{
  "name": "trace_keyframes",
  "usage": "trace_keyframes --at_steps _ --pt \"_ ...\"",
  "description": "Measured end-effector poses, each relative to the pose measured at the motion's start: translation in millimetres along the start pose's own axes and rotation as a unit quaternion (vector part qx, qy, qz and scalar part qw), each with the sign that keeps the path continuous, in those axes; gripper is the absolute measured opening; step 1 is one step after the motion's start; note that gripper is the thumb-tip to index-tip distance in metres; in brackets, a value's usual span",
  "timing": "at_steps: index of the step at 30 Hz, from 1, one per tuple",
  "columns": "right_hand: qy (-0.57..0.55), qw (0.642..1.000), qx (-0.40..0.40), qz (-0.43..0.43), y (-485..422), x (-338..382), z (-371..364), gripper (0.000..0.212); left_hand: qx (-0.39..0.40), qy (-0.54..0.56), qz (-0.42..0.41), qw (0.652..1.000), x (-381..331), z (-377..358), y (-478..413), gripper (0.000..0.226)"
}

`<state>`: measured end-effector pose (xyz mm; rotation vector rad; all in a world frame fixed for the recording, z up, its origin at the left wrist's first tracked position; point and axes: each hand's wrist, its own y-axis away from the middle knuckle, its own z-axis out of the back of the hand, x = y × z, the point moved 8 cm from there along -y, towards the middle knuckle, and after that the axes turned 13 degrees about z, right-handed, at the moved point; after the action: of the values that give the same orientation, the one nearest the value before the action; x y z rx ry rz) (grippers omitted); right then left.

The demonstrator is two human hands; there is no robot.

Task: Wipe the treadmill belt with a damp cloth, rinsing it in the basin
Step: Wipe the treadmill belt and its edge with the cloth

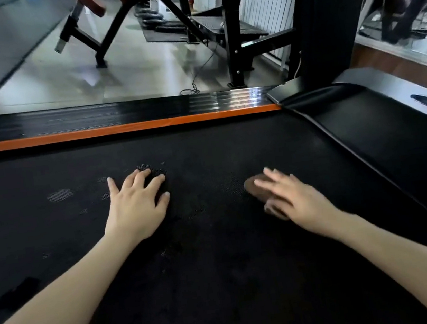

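The black treadmill belt [218, 255] fills the lower part of the head view, with pale worn patches at the left. My left hand [137, 206] lies flat on the belt, fingers spread and straight. My right hand [292, 198] presses a brown cloth [254, 187] onto the belt with straight fingers; the hand is blurred. The cloth sticks out beyond the fingertips to the left and under the thumb. No basin shows.
An orange strip [122, 130] and a ribbed black side rail [94, 117] border the belt's far edge. The treadmill's motor cover [380, 125] and upright [329, 18] rise at the right. Beyond lie grey floor [126, 70], a weight bench [98, 25] and a black rack [231, 33].
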<state>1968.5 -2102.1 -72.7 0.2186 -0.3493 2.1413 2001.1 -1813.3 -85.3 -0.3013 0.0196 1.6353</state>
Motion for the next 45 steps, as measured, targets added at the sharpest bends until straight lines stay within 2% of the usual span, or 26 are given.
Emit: trace_keyframes --at_steps 2,4,6,10,13,15,17,20,23,26,28,31,33,35,37,39,41,45 --pt "0.036 0.992 -0.033 -0.120 -18.1 -31.4 5.6 0.045 -0.005 -0.002 -0.003 1.000 -0.9 1.3 0.1 0.047" --pt "0.058 0.985 -0.056 -0.152 -21.3 -27.4 2.5 0.044 -0.003 -0.002 -0.003 1.000 -1.2 1.8 -0.6 0.047" --pt "0.042 0.991 -0.052 -0.114 -10.2 5.5 -5.1 0.044 0.001 -0.002 -0.001 1.000 -1.3 1.3 -1.2 0.047" --pt "-0.027 0.998 -0.003 0.055 54.9 99.5 -18.2 0.049 0.002 -0.003 0.000 1.000 -2.1 2.8 -1.0 0.046" --pt "-0.064 0.991 0.064 0.097 116.0 116.0 -17.9 0.051 0.001 -0.004 -0.003 1.000 -1.5 4.5 -0.6 0.045" --pt "-0.061 0.996 0.045 0.055 141.1 83.0 -0.3 0.055 0.007 -0.008 -0.001 1.000 -2.5 5.2 -1.1 0.045" --pt "-0.046 0.998 -0.008 -0.043 150.5 29.3 19.6 0.058 0.016 -0.021 0.005 1.000 -2.1 5.0 -0.5 0.046" --pt "-0.005 0.982 -0.061 -0.178 149.1 -23.8 32.7 0.049 -0.006 -0.048 0.017 0.999 -1.2 10.5 0.6 0.048" --pt "0.018 0.978 -0.070 -0.197 140.5 -23.9 31.1 0.045 -0.032 0.002 0.053 0.998 -7.5 31.9 12.5 0.047" --pt "-0.006 0.978 -0.052 -0.202 143.4 -13.2 33.2 0.046 -0.026 0.015 -0.014 0.999 -36.2 45.3 48.6 0.043" --pt "-0.020 0.981 -0.035 -0.189 144.9 9.4 34.0 0.046 -0.011 0.021 -0.071 0.997 -52.6 46.3 82.8 0.041" --pt "-0.026 0.995 0.024 -0.098 136.3 83.1 11.5 0.048 0.011 0.026 -0.126 0.992 -65.8 40.6 129.8 0.040" --pt "-0.021 0.998 0.065 -0.009 132.6 136.7 -9.5 0.049 0.029 0.019 -0.131 0.991 -66.6 34.5 147.0 0.042" --pt "-0.051 0.994 0.087 0.031 136.9 161.0 -21.1 0.049 0.039 -0.004 -0.123 0.992 -62.8 30.8 155.6 0.044" --pt "-0.075 0.991 0.104 0.034 149.8 154.8 -18.7 0.050 0.038 -0.004 -0.115 0.993 -57.2 30.9 162.0 0.048" --pt "-0.063 0.991 0.115 0.014 172.4 129.4 -8.0 0.054 0.045 0.004 -0.110 0.993 -54.5 32.2 168.7 0.068" --pt "-0.047 0.992 0.101 -0.052 204.2 82.1 14.4 0.060 0.050 -0.004 -0.119 0.992 -55.4 31.6 172.8 0.079" --pt "-0.071 0.976 0.040 -0.203 256.5 -12.7 64.5 0.064 0.049 -0.030 -0.137 0.989 -56.5 26.3 173.9 0.082"
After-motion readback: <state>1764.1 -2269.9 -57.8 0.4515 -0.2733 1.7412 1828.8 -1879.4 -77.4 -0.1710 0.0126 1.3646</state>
